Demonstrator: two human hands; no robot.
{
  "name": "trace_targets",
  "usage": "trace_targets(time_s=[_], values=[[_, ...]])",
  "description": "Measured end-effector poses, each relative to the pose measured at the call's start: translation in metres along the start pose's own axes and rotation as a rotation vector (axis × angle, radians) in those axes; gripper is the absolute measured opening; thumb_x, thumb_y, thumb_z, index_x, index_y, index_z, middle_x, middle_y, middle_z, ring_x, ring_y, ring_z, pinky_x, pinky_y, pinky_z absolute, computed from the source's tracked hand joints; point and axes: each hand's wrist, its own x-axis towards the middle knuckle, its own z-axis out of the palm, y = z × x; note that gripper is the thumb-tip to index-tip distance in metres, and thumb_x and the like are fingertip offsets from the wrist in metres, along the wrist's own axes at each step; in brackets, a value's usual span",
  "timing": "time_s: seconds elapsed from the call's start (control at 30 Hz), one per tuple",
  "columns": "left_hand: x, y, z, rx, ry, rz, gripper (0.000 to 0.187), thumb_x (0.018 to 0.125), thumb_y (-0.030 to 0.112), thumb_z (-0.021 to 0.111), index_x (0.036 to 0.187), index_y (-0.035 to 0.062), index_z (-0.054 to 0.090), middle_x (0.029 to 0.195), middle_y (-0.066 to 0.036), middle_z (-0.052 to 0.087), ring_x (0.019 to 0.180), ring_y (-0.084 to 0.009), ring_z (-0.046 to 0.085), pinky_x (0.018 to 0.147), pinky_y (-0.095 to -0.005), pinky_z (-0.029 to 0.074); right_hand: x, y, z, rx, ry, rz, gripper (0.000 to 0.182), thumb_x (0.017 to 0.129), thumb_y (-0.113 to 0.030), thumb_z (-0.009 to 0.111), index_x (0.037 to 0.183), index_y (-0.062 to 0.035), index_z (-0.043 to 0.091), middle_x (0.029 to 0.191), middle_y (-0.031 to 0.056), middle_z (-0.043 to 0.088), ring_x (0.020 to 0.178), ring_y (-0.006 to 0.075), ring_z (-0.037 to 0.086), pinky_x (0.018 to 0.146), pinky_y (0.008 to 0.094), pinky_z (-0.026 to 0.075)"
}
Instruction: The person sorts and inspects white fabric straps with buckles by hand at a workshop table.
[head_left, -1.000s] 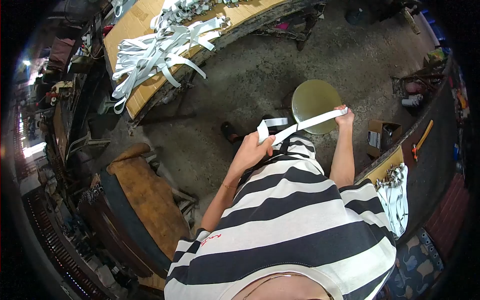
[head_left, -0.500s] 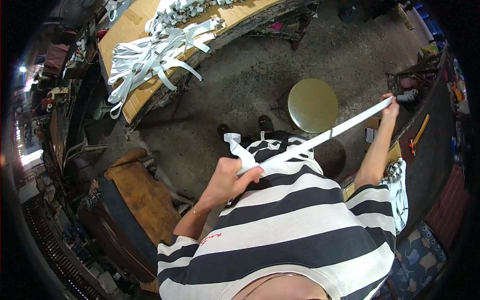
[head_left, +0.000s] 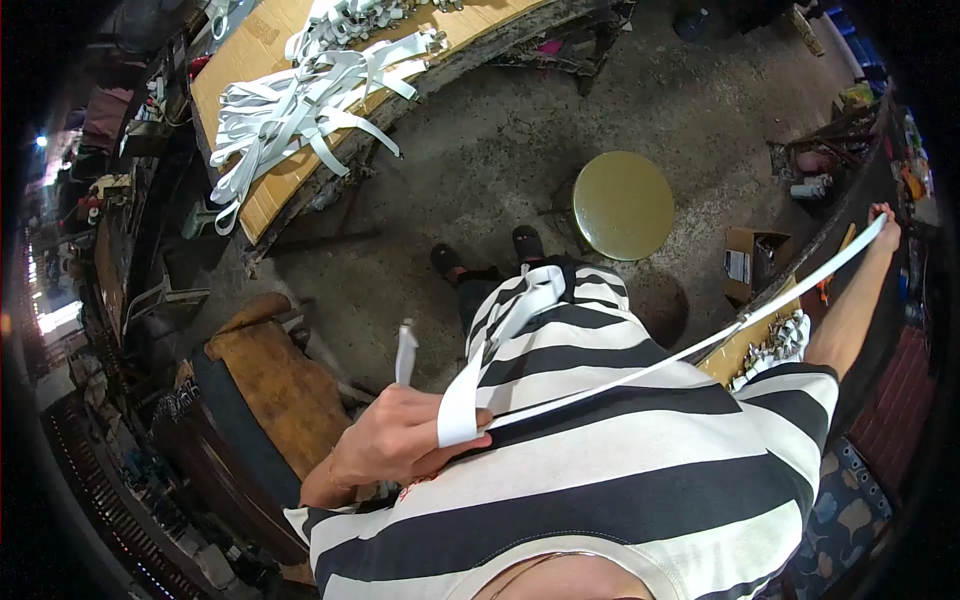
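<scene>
A long white strap [head_left: 640,375] runs across the front of the striped shirt between my two hands. My left hand [head_left: 400,435], low at the left of the body, is closed on the strap, with a loop and a loose end hanging over its fingers. Far out to the right, my right hand [head_left: 884,228] pinches the other end, arm stretched. A small metal piece sits along the strap's length. Many similar white straps [head_left: 290,110] lie in a heap on the cardboard-covered table [head_left: 262,205] at the upper left.
A round stool [head_left: 623,206] stands on the floor ahead. More straps with metal buckles [head_left: 778,350] lie beside my right arm. An open cardboard box [head_left: 742,262] is at the right, and a brown-covered seat [head_left: 275,385] at the left.
My right hand has moved farther right and slightly down. My left hand has come down and left, closer to the body. The strap between them now sags, and its loose part has shifted.
</scene>
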Motion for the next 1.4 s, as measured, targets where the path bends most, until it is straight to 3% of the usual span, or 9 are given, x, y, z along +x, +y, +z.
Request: trace_targets(time_s=[0.33, 0.53, 0.67, 0.73, 0.83, 0.97, 1.03, 1.17, 1.4], values=[[-0.011, 0.034, -0.024, 0.166, -0.089, 0.259, 0.024, 0.07, 0.007, 0.073, 0.089, -0.0061, 0.067, 0.078, -0.013, 0.067, 0.055, -0.0179, 0.063, 0.047, -0.0264, 0.053, 0.027, -0.168, -0.062, -0.222, 0.236, -0.245, 0.017, 0.082, -0.002, 0.039, 0.088, 0.0067, 0.053, 0.073, 0.0165, 0.056, 0.07, 0.03, 0.054, 0.071, 0.0407, 0.049], [0.01, 0.017, -0.023, 0.058, -0.215, 0.29, 0.029, 0.074, 0.007, 0.069, 0.1, -0.0049, 0.063, 0.08, -0.014, 0.065, 0.056, -0.0208, 0.062, 0.048, -0.0304, 0.052, 0.012, -0.152, -0.075, -0.359, 0.278, -0.293, 0.021, 0.079, -0.007, 0.037, 0.077, 0.003, 0.055, 0.071, 0.0163, 0.058, 0.07, 0.0294, 0.056, 0.072, 0.0396, 0.049], [0.026, -0.023, -0.004, 0.094, -0.176, 0.184, 0.019, 0.075, 0.01, 0.072, 0.09, -0.0013, 0.066, 0.067, -0.012, 0.064, 0.051, -0.0216, 0.061, 0.045, -0.0331, 0.049, -0.022, -0.016, -0.067, -0.493, 0.189, -0.197, 0.025, 0.077, -0.011, 0.036, 0.07, 0.0005, 0.057, 0.07, 0.0162, 0.059, 0.07, 0.029, 0.057, 0.073, 0.0388, 0.048], [0.033, -0.041, 0.011, 0.163, -0.152, 0.055, 0.017, 0.079, 0.016, 0.07, 0.087, 0.0014, 0.067, 0.063, -0.012, 0.062, 0.049, -0.0239, 0.06, 0.047, -0.0352, 0.048, -0.146, 0.101, -0.001, -0.799, 0.085, -0.091, 0.025, 0.077, -0.013, 0.036, 0.07, -0.0012, 0.058, 0.07, 0.0153, 0.061, 0.071, 0.029, 0.058, 0.072, 0.04, 0.048], [0.043, -0.079, 0.047, 0.163, -0.114, -0.234, 0.022, 0.083, 0.021, 0.066, 0.076, 0.0006, 0.065, 0.057, -0.015, 0.057, 0.047, -0.0277, 0.057, 0.047, -0.0367, 0.043, -0.286, 0.292, 0.051, -0.294, -0.001, 0.156, 0.035, 0.093, -0.025, 0.041, 0.073, -0.0021, 0.059, 0.07, 0.0115, 0.06, 0.066, 0.0248, 0.058, 0.063, 0.0372, 0.049], [0.052, -0.121, 0.07, -0.051, 0.073, -0.415, 0.024, 0.086, 0.02, 0.06, 0.077, -0.0008, 0.065, 0.058, -0.009, 0.061, 0.052, -0.0173, 0.059, 0.051, -0.0313, 0.044, -0.444, 0.431, 0.067, -0.332, -0.084, 0.507, 0.039, 0.098, -0.028, 0.039, 0.075, -0.0046, 0.059, 0.066, 0.0102, 0.061, 0.057, 0.0196, 0.057, 0.05, 0.032, 0.044], [0.057, -0.125, 0.061, -0.013, 0.078, -0.641, 0.023, 0.087, 0.019, 0.058, 0.083, -0.002, 0.065, 0.069, -0.008, 0.063, 0.064, -0.015, 0.06, 0.061, -0.0284, 0.046, -0.481, 0.465, 0.058, -0.314, 0.047, 0.782, 0.042, 0.098, -0.034, 0.036, 0.082, -0.0044, 0.06, 0.066, 0.0079, 0.061, 0.047, 0.0165, 0.052, 0.037, 0.0293, 0.038], [0.058, -0.145, 0.066, -0.033, 0.21, -0.478, 0.031, 0.089, 0.023, 0.056, 0.092, -0.0068, 0.061, 0.093, -0.009, 0.058, 0.077, -0.0138, 0.052, 0.065, -0.0298, 0.041, -0.509, 0.479, 0.041, -0.6, -0.117, 0.996, 0.039, 0.098, -0.031, 0.039, 0.086, -0.0024, 0.062, 0.071, 0.0079, 0.063, 0.052, 0.0178, 0.057, 0.044, 0.026, 0.046], [0.079, -0.148, 0.072, -0.093, 0.265, -0.587, 0.039, 0.092, 0.028, 0.051, 0.076, -0.0076, 0.05, 0.061, -0.012, 0.045, 0.055, -0.016, 0.04, 0.054, -0.0334, 0.038, -0.502, 0.485, 0.044, -0.007, -0.023, 1.146, 0.045, 0.091, -0.048, 0.048, 0.095, -0.0054, 0.06, 0.082, 0.0082, 0.065, 0.074, 0.0183, 0.061, 0.069, 0.037, 0.051]])
